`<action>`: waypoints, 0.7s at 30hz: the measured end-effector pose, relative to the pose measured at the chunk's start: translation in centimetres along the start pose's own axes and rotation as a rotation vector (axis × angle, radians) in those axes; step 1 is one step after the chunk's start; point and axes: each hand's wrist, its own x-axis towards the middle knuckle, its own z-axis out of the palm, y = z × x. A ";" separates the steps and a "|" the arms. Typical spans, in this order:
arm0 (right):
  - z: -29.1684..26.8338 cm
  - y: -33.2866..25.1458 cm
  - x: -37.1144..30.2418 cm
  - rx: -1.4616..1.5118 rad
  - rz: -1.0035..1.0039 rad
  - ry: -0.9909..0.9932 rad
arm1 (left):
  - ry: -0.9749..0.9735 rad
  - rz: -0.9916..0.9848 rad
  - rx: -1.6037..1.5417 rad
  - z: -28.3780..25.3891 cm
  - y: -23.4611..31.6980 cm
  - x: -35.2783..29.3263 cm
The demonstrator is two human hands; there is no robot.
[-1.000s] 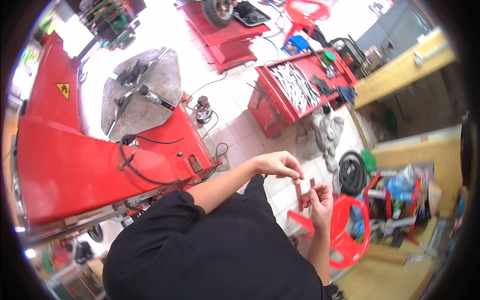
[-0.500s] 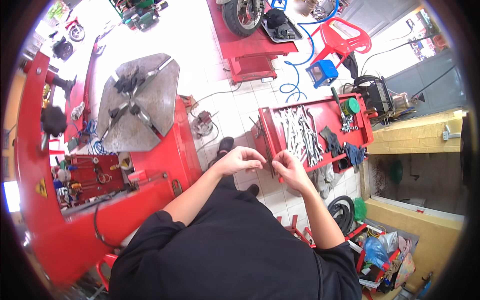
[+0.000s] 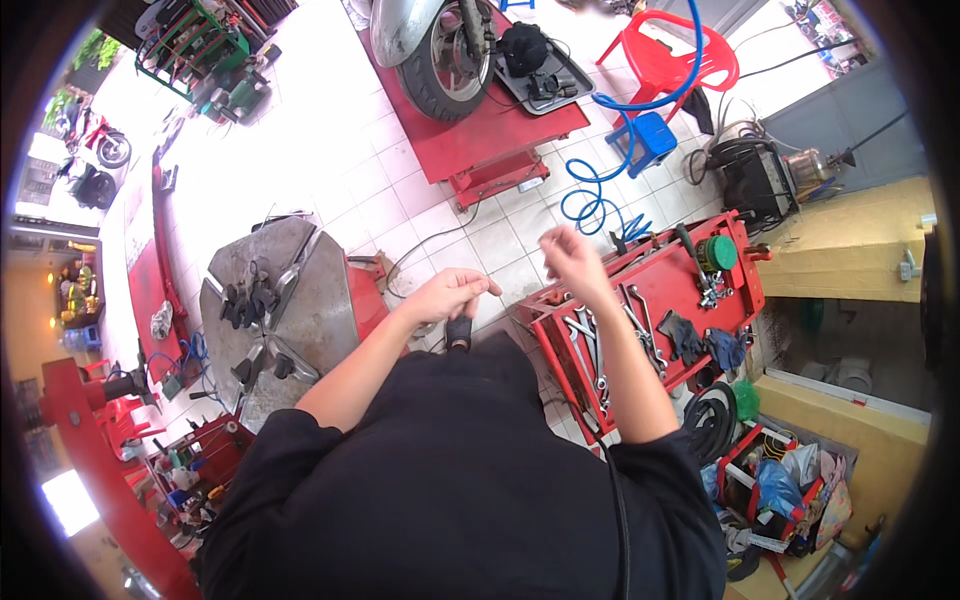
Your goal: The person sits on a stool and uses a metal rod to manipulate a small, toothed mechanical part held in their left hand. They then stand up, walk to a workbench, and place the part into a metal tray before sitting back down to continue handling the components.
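Observation:
My left hand [image 3: 450, 296] is in front of my body, thumb and fingers pressed together in a pinch. Whatever sits at its fingertips is too small to make out. To its right and farther out, my right hand [image 3: 576, 262] is raised over the near left end of a red tool cart [image 3: 655, 262]. Its fingers curl but are smeared by motion, so I cannot tell if anything is in them. Several silver wrenches [image 3: 590, 350] lie in the cart, partly behind my right forearm. Dark gloves or rags [image 3: 705, 343] and a green-lidded container [image 3: 714, 254] are also on it.
On the left stands a tyre-changing machine's metal turntable [image 3: 290, 300]. Ahead, a red lift platform [image 3: 500, 155] bears a motorcycle wheel [image 3: 447, 70] and a grey tray [image 3: 560, 85]. A blue stool [image 3: 650, 142], coiled blue hose [image 3: 590, 195] and red chair [image 3: 655, 60] are beyond the cart.
My hands have moved apart; the right one has risen away from the left, outward. The view has shifted, so the wheel and turntable appear elsewhere in the picture.

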 end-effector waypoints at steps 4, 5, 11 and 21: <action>-4.0 1.2 9.5 -0.158 -0.079 0.073 | 0.114 -0.134 0.088 -4.5 0.8 1.2; -4.8 1.5 12.0 -0.201 -0.101 0.091 | 0.154 -0.172 0.124 -5.5 1.0 1.7; -10.0 -1.3 22.9 -0.210 -0.122 0.163 | 0.119 -0.175 0.094 -10.5 4.3 7.8; -15.7 -1.0 27.5 -0.136 -0.045 0.546 | -0.131 -0.380 0.258 -16.6 4.9 26.4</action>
